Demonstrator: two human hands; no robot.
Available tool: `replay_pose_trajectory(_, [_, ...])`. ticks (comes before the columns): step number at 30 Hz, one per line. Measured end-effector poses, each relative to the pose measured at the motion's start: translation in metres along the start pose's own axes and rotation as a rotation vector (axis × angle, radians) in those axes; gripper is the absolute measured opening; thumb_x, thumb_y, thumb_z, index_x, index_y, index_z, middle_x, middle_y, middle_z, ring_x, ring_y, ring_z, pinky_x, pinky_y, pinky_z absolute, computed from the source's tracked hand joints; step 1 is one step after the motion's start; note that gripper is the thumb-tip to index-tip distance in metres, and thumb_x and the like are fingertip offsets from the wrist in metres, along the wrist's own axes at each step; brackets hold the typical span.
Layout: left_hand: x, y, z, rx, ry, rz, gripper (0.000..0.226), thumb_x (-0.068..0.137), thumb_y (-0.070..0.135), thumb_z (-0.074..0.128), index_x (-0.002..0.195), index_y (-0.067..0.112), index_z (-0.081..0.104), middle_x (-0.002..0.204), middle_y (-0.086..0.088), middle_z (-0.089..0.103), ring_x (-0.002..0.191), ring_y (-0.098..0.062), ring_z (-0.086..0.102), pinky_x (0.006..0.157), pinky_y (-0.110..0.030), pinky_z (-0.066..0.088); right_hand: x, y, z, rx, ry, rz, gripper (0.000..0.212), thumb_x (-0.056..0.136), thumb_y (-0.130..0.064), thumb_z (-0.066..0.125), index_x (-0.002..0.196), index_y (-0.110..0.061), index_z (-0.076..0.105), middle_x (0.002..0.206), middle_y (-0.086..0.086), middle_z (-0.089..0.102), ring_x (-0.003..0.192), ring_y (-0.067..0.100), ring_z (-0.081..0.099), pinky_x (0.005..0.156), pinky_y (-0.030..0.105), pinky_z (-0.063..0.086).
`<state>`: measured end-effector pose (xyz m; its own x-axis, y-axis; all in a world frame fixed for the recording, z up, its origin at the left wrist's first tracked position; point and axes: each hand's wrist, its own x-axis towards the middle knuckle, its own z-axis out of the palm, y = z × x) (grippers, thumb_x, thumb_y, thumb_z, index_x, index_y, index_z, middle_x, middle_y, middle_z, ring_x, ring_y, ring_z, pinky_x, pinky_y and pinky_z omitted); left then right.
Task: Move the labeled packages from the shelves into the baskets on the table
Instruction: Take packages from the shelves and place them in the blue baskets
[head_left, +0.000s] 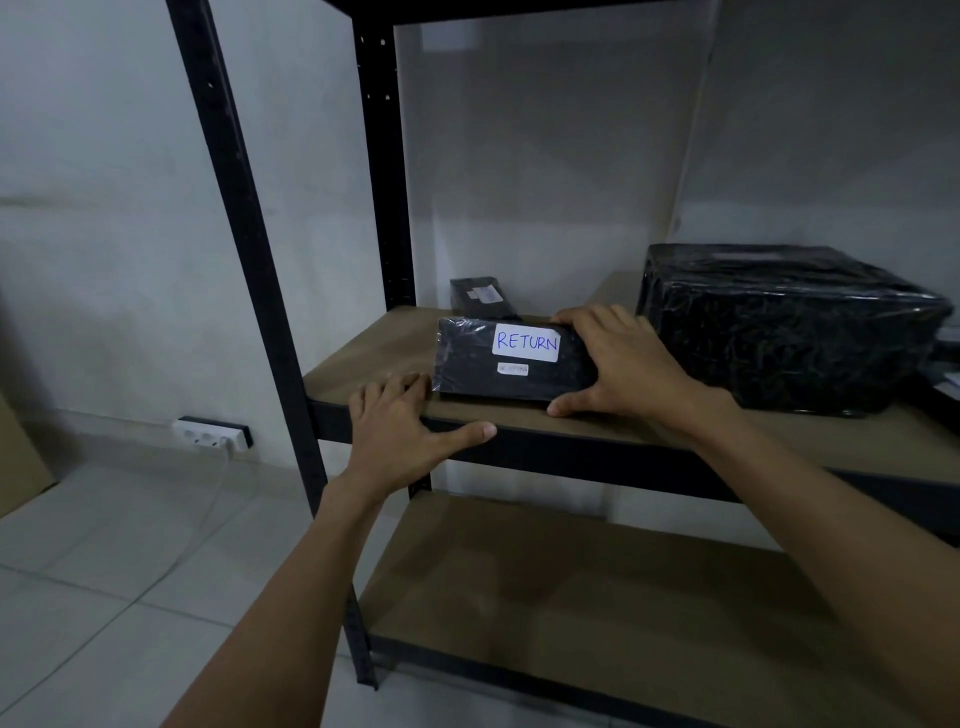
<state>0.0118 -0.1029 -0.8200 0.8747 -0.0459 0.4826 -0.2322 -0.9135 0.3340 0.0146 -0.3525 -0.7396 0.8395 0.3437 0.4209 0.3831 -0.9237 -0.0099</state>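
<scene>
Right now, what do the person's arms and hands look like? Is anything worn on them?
Both are bare. The left hand and right hand have no gloves, and no rings show. The left forearm and right forearm show no sleeve, watch or bracelet as far as the picture reaches.

On the shelf (363, 366), a small package (480, 297) lies at 11 o'clock behind the RETURN package (467, 366), and a large package (789, 327) at its 3 o'clock.

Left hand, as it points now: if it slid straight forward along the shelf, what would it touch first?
Most likely the left end of the RETURN package, which lies just ahead of the left hand on the shelf; the right hand grips its other end.
</scene>
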Motion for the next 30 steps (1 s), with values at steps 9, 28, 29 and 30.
replay_pose_trajectory(9, [-0.004,-0.001,0.001,-0.007,0.055,0.038,0.107,0.054,0.099,0.026,0.136,0.033,0.048,0.134,0.002,0.049,0.123,-0.021,0.037,0.101,-0.032,0.02,-0.003,0.006,0.008,-0.051,-0.001,-0.028,0.103,0.066,-0.071,0.064,0.146,-0.023,0.021,0.142,0.003,0.036,0.127,0.023,0.034,0.105,0.041,0.029])
replay_pose_trajectory(28, [-0.004,-0.008,0.017,0.033,0.241,0.103,0.09,0.063,0.096,0.027,0.098,0.021,0.062,0.091,0.006,0.05,0.091,-0.016,0.044,0.087,-0.029,0.028,0.013,0.009,0.02,0.268,-0.282,0.094,0.079,0.071,-0.055,0.069,0.14,-0.031,0.037,0.134,0.001,0.048,0.115,0.019,0.047,0.097,0.034,0.041])
replay_pose_trajectory(29, [-0.003,-0.009,0.018,0.037,0.246,0.105,0.089,0.064,0.096,0.027,0.096,0.02,0.062,0.09,0.006,0.05,0.091,-0.016,0.043,0.087,-0.03,0.029,0.015,0.009,0.019,0.271,-0.295,0.097,0.079,0.071,-0.055,0.069,0.139,-0.031,0.037,0.133,0.0,0.048,0.113,0.019,0.048,0.096,0.035,0.042])
replay_pose_trajectory(30, [-0.003,-0.009,0.019,0.041,0.256,0.108,0.088,0.064,0.095,0.028,0.094,0.02,0.061,0.089,0.006,0.049,0.09,-0.016,0.043,0.086,-0.031,0.03,0.016,0.01,0.019,0.275,-0.304,0.097,0.078,0.072,-0.055,0.069,0.138,-0.032,0.037,0.132,0.0,0.049,0.112,0.02,0.049,0.096,0.036,0.043])
